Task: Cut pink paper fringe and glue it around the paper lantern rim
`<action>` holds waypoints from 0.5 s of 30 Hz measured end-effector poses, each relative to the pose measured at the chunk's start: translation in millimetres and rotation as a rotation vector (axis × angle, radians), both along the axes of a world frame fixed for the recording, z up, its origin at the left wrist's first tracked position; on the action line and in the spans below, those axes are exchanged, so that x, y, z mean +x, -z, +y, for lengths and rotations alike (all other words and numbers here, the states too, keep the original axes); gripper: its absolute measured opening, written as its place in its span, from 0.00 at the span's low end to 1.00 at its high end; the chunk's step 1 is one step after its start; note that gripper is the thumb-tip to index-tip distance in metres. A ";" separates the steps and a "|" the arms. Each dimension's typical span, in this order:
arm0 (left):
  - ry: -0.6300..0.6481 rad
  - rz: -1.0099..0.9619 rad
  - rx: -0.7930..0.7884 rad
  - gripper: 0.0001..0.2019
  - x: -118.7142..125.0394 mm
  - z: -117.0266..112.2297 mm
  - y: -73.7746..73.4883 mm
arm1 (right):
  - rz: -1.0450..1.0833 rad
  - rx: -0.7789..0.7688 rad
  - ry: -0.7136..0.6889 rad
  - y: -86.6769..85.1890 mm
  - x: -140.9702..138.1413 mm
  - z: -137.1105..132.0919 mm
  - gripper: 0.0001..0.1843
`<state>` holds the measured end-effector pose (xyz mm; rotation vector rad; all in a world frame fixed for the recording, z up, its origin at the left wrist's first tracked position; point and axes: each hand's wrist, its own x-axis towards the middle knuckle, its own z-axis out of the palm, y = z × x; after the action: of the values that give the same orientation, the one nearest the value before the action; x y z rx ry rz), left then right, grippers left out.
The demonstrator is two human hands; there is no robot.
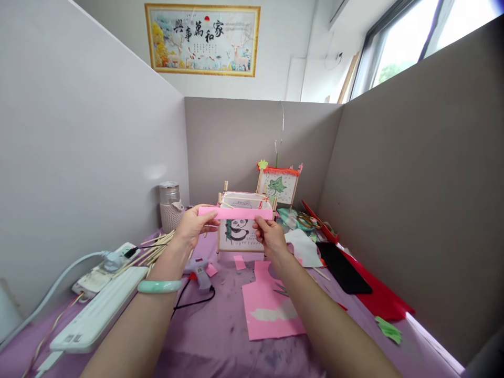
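Note:
My left hand [197, 224] pinches the left end of a long pink paper strip [236, 213]. The fingers of my right hand [270, 233] close on the strip near its right end. Held level, the strip passes in front of a stick-framed lantern [240, 247] with a panda drawing on its front panel; whether it touches the frame I cannot tell. Below lies a cut pink sheet [268, 328], with scissors [281, 290] on it partly hidden by my right forearm. A small pink paper piece [239, 262] rests in front of the lantern.
A glue gun [199, 273] with a black cord lies left of centre. Further left are thin sticks [157, 253] and white power strips [100, 310]. Behind stands a leaf-picture lantern [279, 186]. A black phone [343, 268] lies on the right by red sheets. Grey partitions [260, 131] enclose the table.

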<state>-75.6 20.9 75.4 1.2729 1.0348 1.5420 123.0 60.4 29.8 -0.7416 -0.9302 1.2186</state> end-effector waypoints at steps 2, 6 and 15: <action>-0.060 0.108 0.004 0.18 -2.2 1.7 -3.5 | -0.002 -0.003 -0.007 0.2 -0.2 0.7 0.18; -0.187 0.252 0.039 0.19 -3.4 3.7 -8.5 | -0.011 0.001 0.008 1.2 0.5 1.0 0.18; -0.284 0.407 0.079 0.16 -5.3 12.3 -4.1 | -0.016 0.001 -0.004 -0.8 0.0 -0.4 0.18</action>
<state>-80.9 33.2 79.5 1.5910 1.4770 1.5787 123.0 59.9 30.6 -0.7497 -0.9459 1.2168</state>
